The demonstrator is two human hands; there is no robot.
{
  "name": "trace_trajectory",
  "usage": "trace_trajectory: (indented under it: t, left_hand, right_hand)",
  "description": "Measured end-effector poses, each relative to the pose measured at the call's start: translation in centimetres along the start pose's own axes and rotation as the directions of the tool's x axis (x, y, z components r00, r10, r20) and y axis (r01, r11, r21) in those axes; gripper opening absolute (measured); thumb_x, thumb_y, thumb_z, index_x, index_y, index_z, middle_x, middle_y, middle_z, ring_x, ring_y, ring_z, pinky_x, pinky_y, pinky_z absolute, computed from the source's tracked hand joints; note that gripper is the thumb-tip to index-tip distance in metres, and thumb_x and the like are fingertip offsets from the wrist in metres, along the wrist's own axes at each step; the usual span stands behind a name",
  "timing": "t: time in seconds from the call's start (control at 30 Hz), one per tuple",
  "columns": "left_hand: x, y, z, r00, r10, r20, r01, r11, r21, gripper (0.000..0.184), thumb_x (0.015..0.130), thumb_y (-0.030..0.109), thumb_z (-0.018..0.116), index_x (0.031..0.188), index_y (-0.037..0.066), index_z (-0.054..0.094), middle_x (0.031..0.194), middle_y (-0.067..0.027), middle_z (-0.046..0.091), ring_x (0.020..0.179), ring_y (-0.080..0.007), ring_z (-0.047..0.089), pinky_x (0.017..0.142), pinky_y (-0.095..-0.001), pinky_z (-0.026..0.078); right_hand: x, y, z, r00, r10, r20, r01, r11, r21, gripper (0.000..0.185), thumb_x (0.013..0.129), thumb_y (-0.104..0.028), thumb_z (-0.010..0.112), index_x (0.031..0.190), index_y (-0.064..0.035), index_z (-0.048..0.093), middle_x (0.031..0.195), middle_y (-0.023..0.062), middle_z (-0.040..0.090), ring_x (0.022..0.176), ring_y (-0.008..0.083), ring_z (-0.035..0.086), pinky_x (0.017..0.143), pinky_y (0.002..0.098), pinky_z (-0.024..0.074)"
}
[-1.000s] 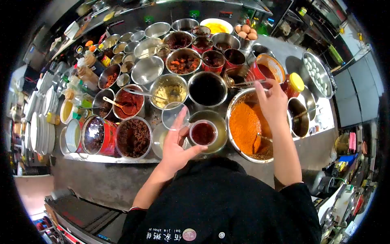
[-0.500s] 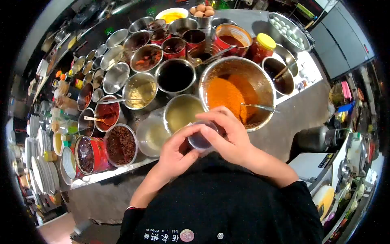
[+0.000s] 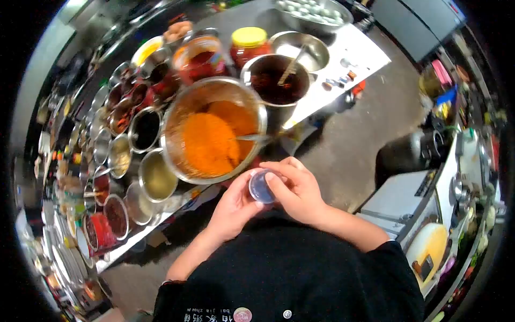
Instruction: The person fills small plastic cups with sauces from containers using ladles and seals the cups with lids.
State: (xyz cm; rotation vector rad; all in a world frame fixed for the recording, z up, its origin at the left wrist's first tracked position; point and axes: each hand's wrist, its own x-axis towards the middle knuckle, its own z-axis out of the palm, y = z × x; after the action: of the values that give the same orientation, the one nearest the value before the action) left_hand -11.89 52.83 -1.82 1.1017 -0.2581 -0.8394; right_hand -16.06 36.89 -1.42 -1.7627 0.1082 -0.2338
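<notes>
In front of my chest, a small round clear plastic cup (image 3: pixel 261 186) is held between both hands. My left hand (image 3: pixel 234 203) wraps its left side, with the thumb at the near edge. My right hand (image 3: pixel 294 191) grips the other side, its thumb lying across the top. Whether a lid is on the cup I cannot tell. Just beyond the hands is a large steel bowl (image 3: pixel 255 104) of orange powder (image 3: pixel 209 140), with a metal spoon (image 3: pixel 251 138) resting in it.
Left of the large bowl stand a pot of pale liquid (image 3: pixel 158 176), a pot of black liquid (image 3: pixel 145 130) and several sauce containers. Behind are a dark sauce pot (image 3: pixel 274 80), a yellow-lidded jar (image 3: pixel 249 43) and a basin of eggs (image 3: pixel 311 13). A black bin (image 3: pixel 405 158) stands right.
My view and body have turned right, so the table's bowls appear shifted left. Both hands keep hold of the cup, now beside the table's front edge rather than before the pale-liquid pot.
</notes>
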Motion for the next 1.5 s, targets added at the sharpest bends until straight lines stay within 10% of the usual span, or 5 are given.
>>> trace_trajectory:
  t: [0.73,0.93,1.03,1.13,1.5]
  left_hand:
    - [21.3,-7.7,17.6,0.819,-0.298,0.490,0.235,0.954,0.188,0.040,0.092,0.008,0.044,0.130,0.009,0.029,0.094,-0.0056,0.055,0.080,-0.0097,0.054,0.072,-0.0232,0.045]
    - [29.6,-7.2,18.8,0.872,-0.375,0.316,0.248,0.893,0.375,0.029,0.093,0.021,0.044,0.116,0.005,0.044,0.086,-0.0033,0.057,0.073,-0.0081,0.056,0.060,-0.0217,0.044]
    - [33.7,-8.0,20.1,0.982,0.033,0.186,-0.138,0.794,0.592,0.029,0.092,0.025,0.045,0.088,-0.002,0.055,0.070,-0.0171,0.060,0.061,-0.0271,0.060,0.056,-0.0336,0.046]
    - [36.9,-7.2,20.6,0.991,0.044,0.129,-0.115,0.781,0.613,0.034,0.093,0.025,0.045,0.073,-0.002,0.052,0.065,-0.0211,0.055,0.063,-0.0368,0.057,0.055,-0.0402,0.041]
    - [45.4,-7.6,23.4,0.974,0.083,-0.213,0.077,0.759,0.647,0.036,0.096,0.026,0.035,0.077,-0.002,0.049,0.065,-0.0153,0.050,0.060,-0.0276,0.051,0.059,-0.0349,0.040]
  right_hand:
    - [-3.2,8.7,-23.9,0.860,0.220,-0.461,-0.195,0.976,0.102,0.027,0.093,-0.019,0.047,0.092,-0.0004,0.066,0.069,0.0037,0.048,0.066,0.0120,0.045,0.061,0.0259,0.0375]
    - [3.0,10.7,-27.8,0.819,0.231,-0.526,-0.249,0.968,0.037,0.024,0.091,-0.020,0.050,0.091,-0.0018,0.066,0.070,0.0037,0.049,0.066,0.0123,0.047,0.060,0.0251,0.0381]
    - [6.6,11.6,-29.1,0.859,0.119,-0.498,-0.221,0.964,-0.151,0.017,0.090,-0.014,0.052,0.096,-0.0013,0.061,0.076,0.0042,0.054,0.070,0.0122,0.051,0.063,0.0258,0.0421]
    - [9.6,11.6,-30.8,0.843,0.286,-0.456,-0.261,0.958,0.119,0.018,0.091,-0.015,0.052,0.103,-0.0017,0.054,0.085,0.0031,0.058,0.077,0.0075,0.052,0.069,0.0224,0.0434]
    - [17.8,18.0,-40.9,0.910,0.370,0.188,-0.388,0.919,0.069,0.036,0.079,-0.034,0.067,0.076,0.0016,0.059,0.059,0.0073,0.056,0.054,0.0113,0.051,0.052,0.0278,0.0430]
